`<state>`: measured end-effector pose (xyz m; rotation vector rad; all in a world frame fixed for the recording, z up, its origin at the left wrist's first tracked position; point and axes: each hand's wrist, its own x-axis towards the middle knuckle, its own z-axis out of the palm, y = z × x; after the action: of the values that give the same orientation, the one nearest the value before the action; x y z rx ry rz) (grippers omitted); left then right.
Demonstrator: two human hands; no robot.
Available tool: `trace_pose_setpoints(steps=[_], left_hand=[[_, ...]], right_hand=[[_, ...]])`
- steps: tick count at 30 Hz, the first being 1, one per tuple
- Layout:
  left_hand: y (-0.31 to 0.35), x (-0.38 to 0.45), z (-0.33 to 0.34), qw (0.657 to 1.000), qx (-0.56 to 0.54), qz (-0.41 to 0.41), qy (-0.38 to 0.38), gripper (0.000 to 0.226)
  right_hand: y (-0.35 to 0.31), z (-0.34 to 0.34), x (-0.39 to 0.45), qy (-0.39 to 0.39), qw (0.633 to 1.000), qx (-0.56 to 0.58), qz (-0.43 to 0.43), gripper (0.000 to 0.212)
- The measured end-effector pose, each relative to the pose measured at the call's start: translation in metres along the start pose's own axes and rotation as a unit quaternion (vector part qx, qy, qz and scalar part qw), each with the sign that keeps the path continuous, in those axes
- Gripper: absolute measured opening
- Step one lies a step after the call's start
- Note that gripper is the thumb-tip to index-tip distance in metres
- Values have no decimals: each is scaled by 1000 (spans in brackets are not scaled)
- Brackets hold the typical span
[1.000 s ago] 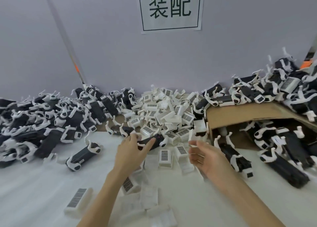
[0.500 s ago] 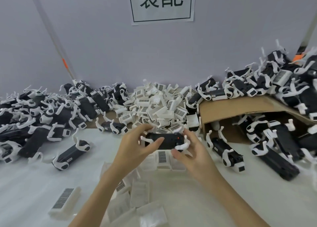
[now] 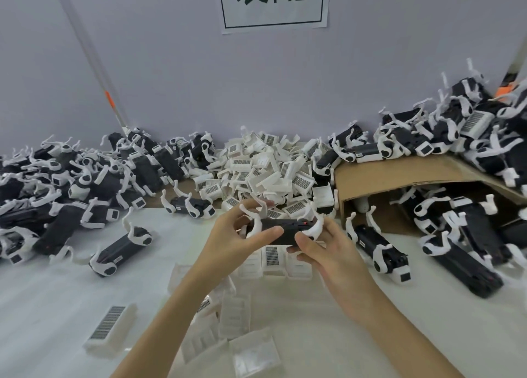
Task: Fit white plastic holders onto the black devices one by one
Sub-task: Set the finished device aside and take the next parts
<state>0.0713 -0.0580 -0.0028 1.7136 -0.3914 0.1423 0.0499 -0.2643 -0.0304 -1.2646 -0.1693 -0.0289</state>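
Note:
Both my hands hold one black device level above the table, with white arms sticking out at each end. My left hand grips its left end, thumb on the front face. My right hand pinches its right end from below. A heap of white plastic holders with barcode labels lies just behind the device, against the wall. Several more white holders lie on the table under my hands.
Piles of black devices with white parts fill the left and right of the table. A cardboard box lies open on its side at the right. Loose holders and clear trays lie on the white table near me.
My left hand lifted the black device off the table, and my right hand came in and took its right end. Since half a second ago both hands keep it in about the same place.

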Motion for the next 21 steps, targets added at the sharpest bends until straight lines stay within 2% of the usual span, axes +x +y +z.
trace_pose_setpoints(steps=[3,5,7,9,11,13,15,17,21], left_hand=[[3,-2,4,998,-21,-53,-16,53],[5,-1,2,988,-81,-126,-43,74],[7,1,-3,956,-189,-206,-92,94],[5,4,-10,931,-253,-237,-113,101],[3,5,-14,933,-252,-242,-93,88],[2,8,-15,939,-236,-244,-50,60],[1,11,-17,946,-228,-229,-22,33],[0,11,-17,962,-196,-188,-15,25],[0,8,-11,984,-127,-124,23,20]], right_hand=[[-5,-1,-1,11,1000,15,-8,74],[-9,-3,-2,17,1000,19,-15,72],[-11,-5,-3,-1,1000,7,-19,69],[-11,-6,-4,-43,999,-23,-21,67],[-10,-8,-3,-93,994,-51,-30,67],[-8,-11,-2,-130,990,-46,-32,68],[-9,-16,-1,-163,987,-4,3,88],[-9,-19,-1,-177,981,61,52,95],[-3,-17,0,-165,966,167,110,67]])
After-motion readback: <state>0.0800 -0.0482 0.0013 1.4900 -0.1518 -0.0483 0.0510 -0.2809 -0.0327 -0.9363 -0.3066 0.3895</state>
